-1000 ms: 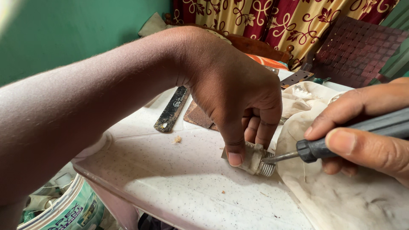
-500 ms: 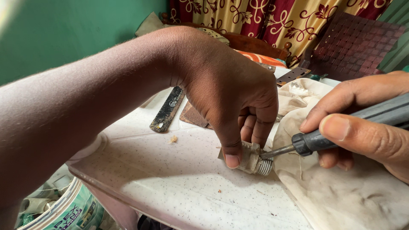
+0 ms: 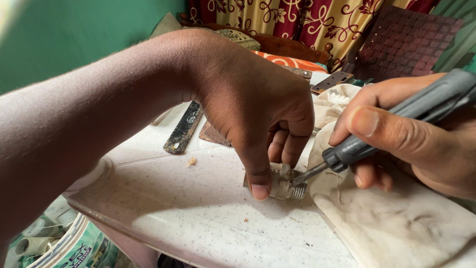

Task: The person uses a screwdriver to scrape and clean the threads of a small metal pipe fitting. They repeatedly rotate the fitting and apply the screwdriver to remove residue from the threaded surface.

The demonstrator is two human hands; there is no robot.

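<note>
Screwdriver (image 3: 396, 124) raised — one fitting (image 3: 285, 182)

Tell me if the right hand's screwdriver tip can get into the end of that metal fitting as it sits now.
Probably yes. The left hand pins the metal fitting on the table, leaving its threaded end uncovered, and the screwdriver in the right hand already has its tip there, unobstructed.

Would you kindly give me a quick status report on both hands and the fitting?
Left hand pinning threaded metal fitting to white table. Right hand gripping grey tool, tip at fitting's end. Dirty cloth beside it; nothing blocking.
</note>
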